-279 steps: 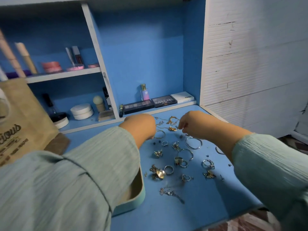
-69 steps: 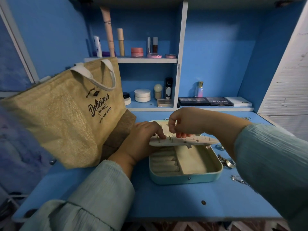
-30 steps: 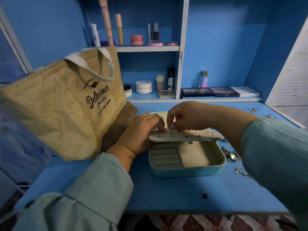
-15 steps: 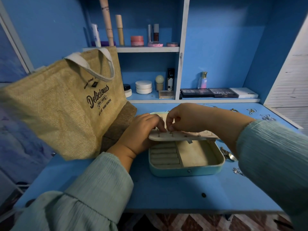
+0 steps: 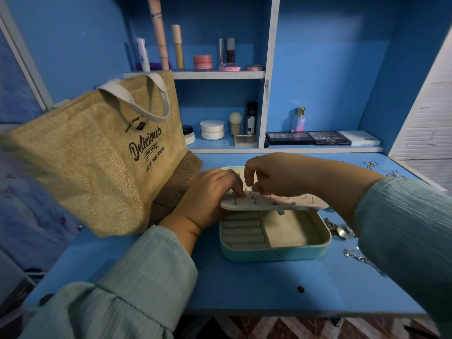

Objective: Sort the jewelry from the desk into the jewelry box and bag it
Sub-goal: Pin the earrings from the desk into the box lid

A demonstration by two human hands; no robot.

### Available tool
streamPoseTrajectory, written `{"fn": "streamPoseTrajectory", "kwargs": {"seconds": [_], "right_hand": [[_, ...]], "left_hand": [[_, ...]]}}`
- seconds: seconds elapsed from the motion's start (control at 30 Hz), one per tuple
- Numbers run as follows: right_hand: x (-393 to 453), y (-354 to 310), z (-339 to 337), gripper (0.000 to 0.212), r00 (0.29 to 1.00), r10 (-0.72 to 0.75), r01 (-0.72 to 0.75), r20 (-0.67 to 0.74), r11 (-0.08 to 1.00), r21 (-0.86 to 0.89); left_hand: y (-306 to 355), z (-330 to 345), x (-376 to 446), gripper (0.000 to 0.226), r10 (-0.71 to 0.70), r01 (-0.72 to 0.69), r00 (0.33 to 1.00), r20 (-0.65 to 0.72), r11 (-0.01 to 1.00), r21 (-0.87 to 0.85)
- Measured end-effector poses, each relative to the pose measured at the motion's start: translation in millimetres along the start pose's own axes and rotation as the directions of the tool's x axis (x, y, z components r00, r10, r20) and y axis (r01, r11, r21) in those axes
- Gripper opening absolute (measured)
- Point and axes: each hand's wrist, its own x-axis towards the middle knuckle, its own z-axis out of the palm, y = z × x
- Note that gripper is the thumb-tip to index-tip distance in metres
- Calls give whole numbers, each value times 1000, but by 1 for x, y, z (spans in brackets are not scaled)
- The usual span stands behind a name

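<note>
Pale felt earring panel (image 5: 276, 203) sits hinged over the jewelry box (image 5: 275, 250) on the tabletop (image 5: 244, 282); left hand (image 5: 208, 199) steadies it, right hand (image 5: 274, 177) pinches something tiny, likely light and slippery.

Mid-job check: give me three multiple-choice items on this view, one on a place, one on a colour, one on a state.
1. Where is the jute bag relative to the jewelry box?
A. to its left
B. to its right
C. inside it

2. What colour is the box's outer shell?
A. red
B. pale teal
C. black

3. What state is the box in?
A. closed and latched
B. open, earring panel held over it
C. already in the bag

Answers:
1 A, the bag stands left of the box on the desk.
2 B, the front wall shows teal.
3 B, the compartments lie exposed under the panel.
</note>
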Motion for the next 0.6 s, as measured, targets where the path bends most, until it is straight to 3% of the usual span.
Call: {"fn": "streamPoseTrajectory", "kwargs": {"seconds": [0.33, 0.6], "right_hand": [[3, -4, 2, 14, 996, -80, 88, 46, 978, -187], [8, -4, -3, 11, 994, -71, 84, 84, 984, -160]], "left_hand": [[-3, 2, 0, 11, -15, 15, 1000, -2, 1000, -3], [2, -1, 0, 12, -7, 9, 999, -34, 998, 63]]}}
